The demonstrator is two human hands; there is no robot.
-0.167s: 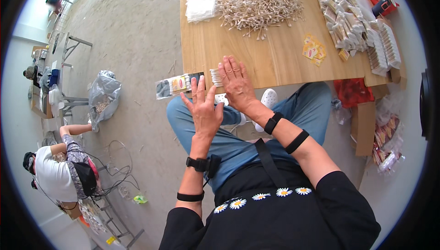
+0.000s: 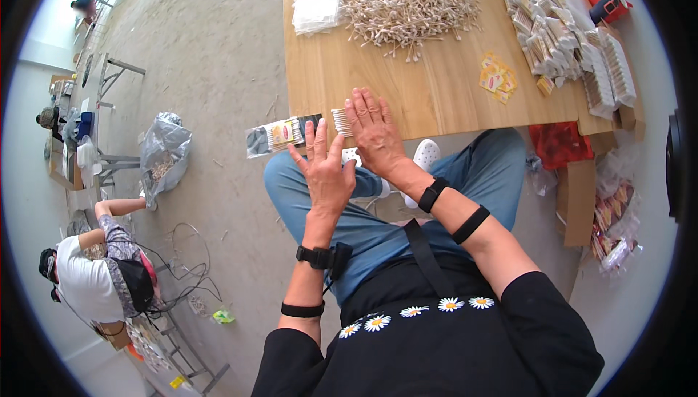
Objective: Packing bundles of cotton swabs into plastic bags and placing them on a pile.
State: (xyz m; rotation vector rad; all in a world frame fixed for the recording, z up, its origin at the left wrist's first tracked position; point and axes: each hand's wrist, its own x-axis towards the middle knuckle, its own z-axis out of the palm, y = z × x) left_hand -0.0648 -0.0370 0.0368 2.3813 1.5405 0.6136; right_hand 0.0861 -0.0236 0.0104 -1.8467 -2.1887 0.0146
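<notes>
My right hand [image 2: 373,131] lies palm down at the table's front edge, fingers stretched out. Partly under its left side is a small row of cotton swabs [image 2: 340,121]. My left hand [image 2: 327,179] is just to the left and nearer to me, fingers spread, with its tips at the table edge. Beside those fingertips sits a clear plastic bag [image 2: 259,142] holding cotton swabs and a yellow-and-white card [image 2: 282,134]; it juts out past the table's left corner. A dark flat piece shows behind my left fingertips. What lies beneath both palms is hidden.
A big heap of loose cotton swabs [image 2: 411,8] covers the far table, with empty clear bags [image 2: 318,9] at its left. Yellow cards [image 2: 497,77] lie right of centre. Filled swab packs [image 2: 545,37] are piled at the right. A co-worker [image 2: 91,281] sits at lower left.
</notes>
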